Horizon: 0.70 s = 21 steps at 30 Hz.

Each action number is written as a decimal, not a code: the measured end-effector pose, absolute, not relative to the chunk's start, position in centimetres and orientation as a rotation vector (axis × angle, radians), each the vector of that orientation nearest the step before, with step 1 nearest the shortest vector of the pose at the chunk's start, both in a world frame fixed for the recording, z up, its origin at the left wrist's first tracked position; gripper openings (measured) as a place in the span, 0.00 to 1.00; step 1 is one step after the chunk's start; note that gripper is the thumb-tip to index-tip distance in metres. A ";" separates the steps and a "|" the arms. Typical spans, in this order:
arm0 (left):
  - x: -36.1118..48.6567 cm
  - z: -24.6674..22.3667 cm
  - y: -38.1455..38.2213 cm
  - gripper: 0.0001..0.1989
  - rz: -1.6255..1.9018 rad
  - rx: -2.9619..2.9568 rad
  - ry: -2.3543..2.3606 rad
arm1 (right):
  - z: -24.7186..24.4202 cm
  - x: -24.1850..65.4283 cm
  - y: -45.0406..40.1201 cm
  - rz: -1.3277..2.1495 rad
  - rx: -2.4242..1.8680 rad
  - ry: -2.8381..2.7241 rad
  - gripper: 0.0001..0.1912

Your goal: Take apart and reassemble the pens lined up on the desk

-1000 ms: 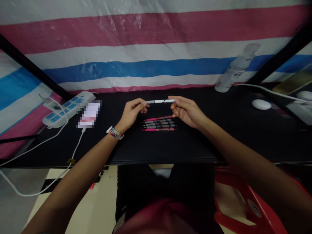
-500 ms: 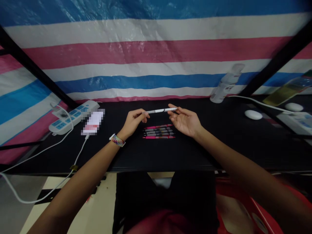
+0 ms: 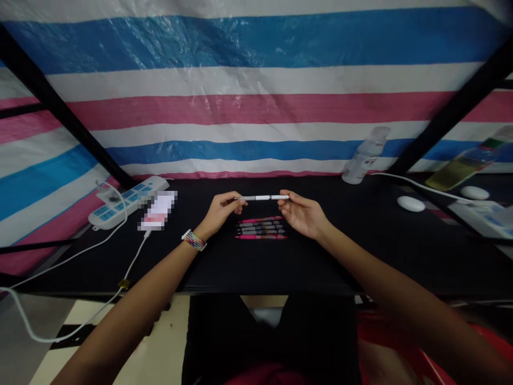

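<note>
A white and grey pen (image 3: 262,198) is held level above the black table (image 3: 256,267). My left hand (image 3: 223,212) pinches its left end between thumb and fingers, and a patterned band circles that wrist. At the pen's right end, my right hand (image 3: 303,214) grips it with thumb and fingertips, palm partly turned up. Just below the held pen, several pens (image 3: 261,231) lie side by side in a stack of rows, pink ones at the top and bottom and grey ones between them.
To the left are a white power strip (image 3: 128,202), a blurred-out phone (image 3: 158,210) and white cables. A clear bottle (image 3: 363,160), a white oval object (image 3: 411,203) and a bottle of yellowish liquid (image 3: 460,168) are on the right. Striped sheeting hangs behind.
The view has tilted up slightly, so the table and objects appear lower. The held pen looks more level, and the fingers of my right hand have closed a little more around its end.
</note>
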<state>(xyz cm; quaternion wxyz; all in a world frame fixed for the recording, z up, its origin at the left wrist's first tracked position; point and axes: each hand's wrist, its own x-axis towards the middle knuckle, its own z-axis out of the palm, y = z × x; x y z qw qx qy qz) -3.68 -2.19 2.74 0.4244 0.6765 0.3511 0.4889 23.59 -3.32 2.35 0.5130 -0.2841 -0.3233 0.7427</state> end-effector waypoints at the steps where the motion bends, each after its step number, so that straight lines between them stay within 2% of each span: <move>1: -3.7 2.7 -2.2 0.16 1.217 1.693 0.879 | 2.3 23.6 -3.3 1.788 -0.674 -0.773 0.10; 7: -3.7 2.5 -2.0 0.15 1.205 1.675 0.876 | 2.0 23.6 -3.1 1.699 -0.692 -0.893 0.12; 11: -3.7 2.4 -2.0 0.14 1.179 1.687 0.872 | 2.3 23.7 -3.2 1.678 -0.698 -0.900 0.18; 16: -3.7 2.5 -2.1 0.13 1.177 1.689 0.867 | 2.2 23.7 -3.1 1.705 -0.700 -0.841 0.11; 21: -3.6 2.4 -2.0 0.13 1.198 1.691 0.876 | 2.1 23.5 -3.2 1.691 -0.727 -0.832 0.10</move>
